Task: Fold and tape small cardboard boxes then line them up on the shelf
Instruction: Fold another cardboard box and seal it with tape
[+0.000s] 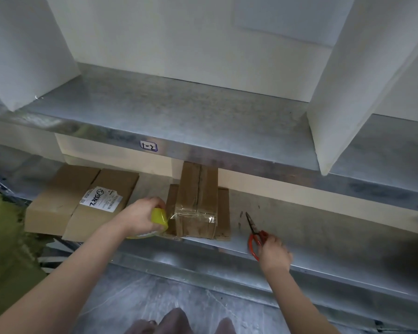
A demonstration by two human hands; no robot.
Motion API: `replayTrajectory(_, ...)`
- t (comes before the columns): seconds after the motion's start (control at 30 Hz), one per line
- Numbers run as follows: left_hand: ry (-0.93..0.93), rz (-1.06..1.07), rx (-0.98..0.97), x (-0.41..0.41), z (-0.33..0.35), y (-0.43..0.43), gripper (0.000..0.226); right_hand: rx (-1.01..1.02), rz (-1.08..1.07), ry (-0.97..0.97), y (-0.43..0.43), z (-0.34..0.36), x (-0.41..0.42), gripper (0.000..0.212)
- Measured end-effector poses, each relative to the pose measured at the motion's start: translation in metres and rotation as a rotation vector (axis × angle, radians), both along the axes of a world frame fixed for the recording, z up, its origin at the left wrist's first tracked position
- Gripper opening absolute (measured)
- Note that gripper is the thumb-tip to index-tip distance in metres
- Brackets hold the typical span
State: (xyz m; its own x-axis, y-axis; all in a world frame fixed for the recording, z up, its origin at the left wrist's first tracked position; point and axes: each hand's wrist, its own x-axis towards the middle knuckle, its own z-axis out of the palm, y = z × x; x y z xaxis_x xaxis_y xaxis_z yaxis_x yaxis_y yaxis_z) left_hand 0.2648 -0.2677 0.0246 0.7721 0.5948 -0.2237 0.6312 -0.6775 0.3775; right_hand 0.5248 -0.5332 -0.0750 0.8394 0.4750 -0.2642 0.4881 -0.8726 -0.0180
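Two grey metal shelves run across the view, the upper shelf (203, 112) over the lower shelf (311, 225), with a grey floor (135, 297) below at the near edge. Two white boards stand upright on the upper shelf, one at the far left (22, 56) and one at the right (348, 104), against a white back wall. A small sticker marked "1-2" (148, 145) sits on the upper shelf's front lip. On the lower shelf there is one small cardboard box (196, 201) in the middle. It lies lengthwise, its far end hidden under the upper shelf and its near end wrapped in clear tape. It rests on flat cardboard (223, 213) that shows on both sides of it. To the left lies one larger flat carton (65, 196) bearing a white printed label (101, 197). Green cloth (5, 237) fills the left edge. The left hand (140, 215) grasps one yellow tape roll (159, 219) just left of the box, and a strip of tape stretches from the roll onto the box. To the right, apart from the box, the right hand (274, 254) has its fingers curled at the red handles of one pair of scissors (255, 231). Their closed blades point away over the lower shelf.
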Motion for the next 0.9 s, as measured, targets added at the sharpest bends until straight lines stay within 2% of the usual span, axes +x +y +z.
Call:
replayTrajectory(0.13,-0.040,-0.017,-0.007,0.001,0.002,0.005,0.048,-0.022,-0.002,-0.040,0.002,0.002,-0.002,0.038)
replayTrajectory(0.3,-0.033,-0.041,-0.019,0.001,0.004,0.012,0.047,0.072,-0.039,-0.084,0.000,0.017,-0.013,0.023)
replayTrajectory(0.4,-0.038,-0.082,-0.030,0.001,0.003,0.017,0.046,0.149,-0.006,-0.163,-0.004,0.036,-0.036,0.034)
replayTrajectory(0.5,-0.040,-0.093,-0.062,0.002,0.006,0.022,0.051,0.361,-0.032,-0.165,-0.004,0.055,-0.073,0.042)
replayTrajectory(0.63,-0.037,-0.092,-0.075,0.001,0.012,0.026,0.057,0.608,-0.151,-0.015,0.003,0.077,-0.135,0.039)
replayTrajectory(0.8,-0.072,-0.160,-0.105,-0.005,0.017,0.028,0.051,0.837,-0.260,0.414,0.022,0.093,-0.210,0.040)
replayTrajectory(0.9,-0.077,-0.196,-0.130,-0.011,0.018,0.032,0.046,0.869,-0.253,0.588,0.038,0.095,-0.242,0.039)
